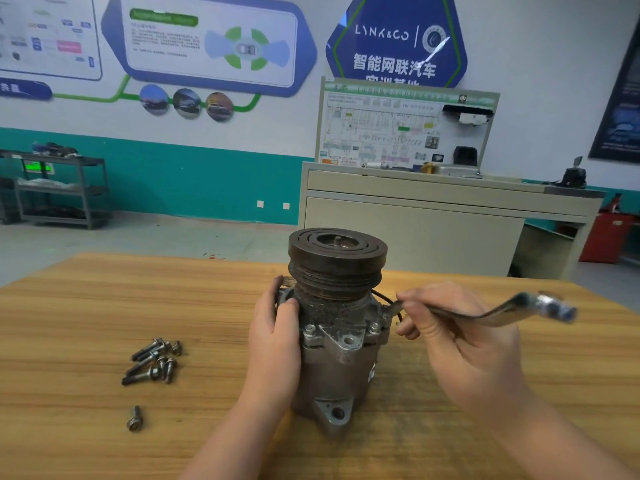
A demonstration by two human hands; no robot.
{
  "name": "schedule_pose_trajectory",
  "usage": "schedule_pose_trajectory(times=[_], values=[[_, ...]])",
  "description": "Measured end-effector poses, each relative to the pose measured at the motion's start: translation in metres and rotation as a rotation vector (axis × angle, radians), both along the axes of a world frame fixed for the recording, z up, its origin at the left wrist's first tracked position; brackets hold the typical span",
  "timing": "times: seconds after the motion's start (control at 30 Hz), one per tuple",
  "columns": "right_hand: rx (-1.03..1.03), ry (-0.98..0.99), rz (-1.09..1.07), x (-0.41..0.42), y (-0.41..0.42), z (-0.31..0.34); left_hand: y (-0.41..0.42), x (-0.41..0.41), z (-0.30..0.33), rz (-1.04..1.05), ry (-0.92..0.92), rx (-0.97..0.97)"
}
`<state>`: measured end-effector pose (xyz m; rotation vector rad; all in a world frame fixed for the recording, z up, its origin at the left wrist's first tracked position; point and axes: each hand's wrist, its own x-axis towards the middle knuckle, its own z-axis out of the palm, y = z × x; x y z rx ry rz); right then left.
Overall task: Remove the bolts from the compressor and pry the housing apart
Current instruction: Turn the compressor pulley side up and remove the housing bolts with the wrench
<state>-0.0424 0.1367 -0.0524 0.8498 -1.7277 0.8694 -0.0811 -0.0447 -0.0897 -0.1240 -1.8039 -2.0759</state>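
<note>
A: Where's the compressor (337, 337)?
B: Upright on the surface (86, 306), left hand (275, 341) curled round its side. Right hand (460, 337) pinches the wrench (502, 311), head at a right-side bolt.
A: Handling?
B: Likely heavy, rigid, greasy; grip the body, not the pulley (337, 258). Loose bolts (154, 360) lie left.

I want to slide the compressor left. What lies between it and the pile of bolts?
Head view: only the left hand gripping the compressor; otherwise bare table up to the bolts.
</note>
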Motion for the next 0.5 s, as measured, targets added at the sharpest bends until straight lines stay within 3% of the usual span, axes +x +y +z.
schedule_pose_trajectory(times=[0.17, 0.23, 0.33, 0.4, 0.5], values=[[0.276, 0.235, -0.201, 0.001, -0.009, -0.008, 0.0, 0.001, 0.001, 0.01, 0.015, -0.03], [0.255, 0.243, -0.191, 0.0, -0.009, -0.015, 0.0, 0.001, 0.001, 0.01, 0.018, -0.028], [-0.099, 0.035, 0.022, 0.002, -0.011, -0.026, -0.001, 0.001, -0.001, 0.003, 0.023, -0.022], [-0.347, 0.008, 0.149, 0.001, -0.012, -0.023, -0.001, 0.001, -0.001, -0.003, 0.026, -0.016], [-0.866, -0.219, 0.278, -0.013, -0.009, -0.008, 0.001, 0.0, -0.001, 0.003, 0.035, -0.01]])
